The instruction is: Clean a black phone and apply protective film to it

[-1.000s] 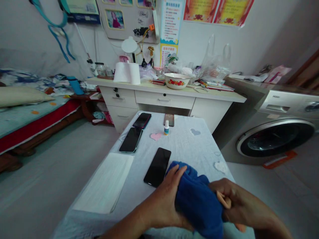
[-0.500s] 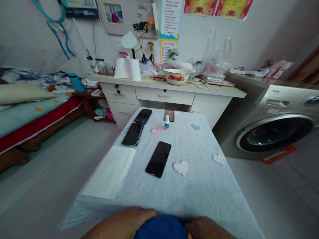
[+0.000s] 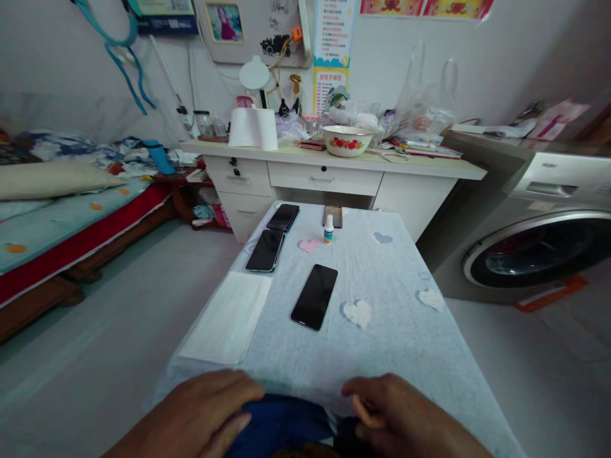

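Head view: blue cloth low at the near edge of the table, under left hand, just beside right hand. Fingers curved; gripping or merely resting, cannot tell. Black phone mid-table untouched, well apart from both.

Four phones, one small bottle, one white sheet, one blue cloth and two hands.
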`<state>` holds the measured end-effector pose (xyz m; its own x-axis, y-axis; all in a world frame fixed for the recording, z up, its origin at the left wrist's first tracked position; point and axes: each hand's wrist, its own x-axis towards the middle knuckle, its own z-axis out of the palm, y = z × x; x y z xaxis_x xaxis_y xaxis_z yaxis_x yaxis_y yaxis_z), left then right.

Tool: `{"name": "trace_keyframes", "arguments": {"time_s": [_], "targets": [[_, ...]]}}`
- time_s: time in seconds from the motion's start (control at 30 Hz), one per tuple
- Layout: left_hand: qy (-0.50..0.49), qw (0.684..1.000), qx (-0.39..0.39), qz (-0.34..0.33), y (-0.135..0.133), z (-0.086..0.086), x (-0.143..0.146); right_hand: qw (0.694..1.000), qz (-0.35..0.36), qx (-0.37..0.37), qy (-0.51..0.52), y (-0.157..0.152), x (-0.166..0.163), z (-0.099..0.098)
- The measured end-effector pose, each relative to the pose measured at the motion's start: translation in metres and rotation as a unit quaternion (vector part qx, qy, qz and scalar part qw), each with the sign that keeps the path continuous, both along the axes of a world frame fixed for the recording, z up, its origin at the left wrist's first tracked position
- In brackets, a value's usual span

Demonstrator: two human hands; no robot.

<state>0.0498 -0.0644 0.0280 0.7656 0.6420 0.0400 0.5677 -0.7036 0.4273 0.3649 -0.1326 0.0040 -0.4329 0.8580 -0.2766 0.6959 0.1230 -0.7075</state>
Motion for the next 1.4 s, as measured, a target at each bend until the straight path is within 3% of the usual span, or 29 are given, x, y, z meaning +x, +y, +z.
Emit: {"name": "trace_keyframes", "arguments": {"time_s": [0.1,0.2,0.27,0.37,0.47,0.63,0.83,1.03,1.3,1.4], "targets": [[-0.045,0.999,0.007,0.011,0.032,0.029,0.055,0.993,-0.098,0.061,0.014,0.041,0.013,0.023],[-0.135,0.99,-0.004,0.048,0.075,0.031,0.113,0.976,-0.186,0.099,0.063,0.096,0.024,0.019],[-0.211,0.974,-0.025,0.074,0.109,0.02,0.146,0.959,-0.232,0.09,0.134,0.133,0.03,0.008],[-0.312,0.929,-0.067,0.185,0.163,-0.005,0.187,0.935,-0.296,0.073,0.182,0.179,0.039,-0.01],[-0.326,0.884,-0.102,0.318,0.207,-0.03,0.214,0.903,-0.366,0.152,0.167,0.207,0.044,-0.029],[-0.305,0.893,-0.119,0.309,0.246,-0.063,0.235,0.868,-0.384,0.287,0.126,0.214,0.047,-0.06],[-0.314,0.896,-0.116,0.291,0.268,-0.081,0.248,0.869,-0.376,0.29,0.139,0.21,0.049,-0.076],[-0.337,0.896,-0.106,0.269,0.274,-0.078,0.248,0.874,-0.369,0.276,0.153,0.211,0.051,-0.076],[-0.4,0.88,-0.149,0.209,0.23,-0.059,0.209,0.838,-0.392,0.214,0.313,0.209,0.043,-0.069],[-0.419,0.87,-0.163,0.202,0.21,-0.059,0.197,0.842,-0.382,0.181,0.336,0.206,0.04,-0.065]]}}
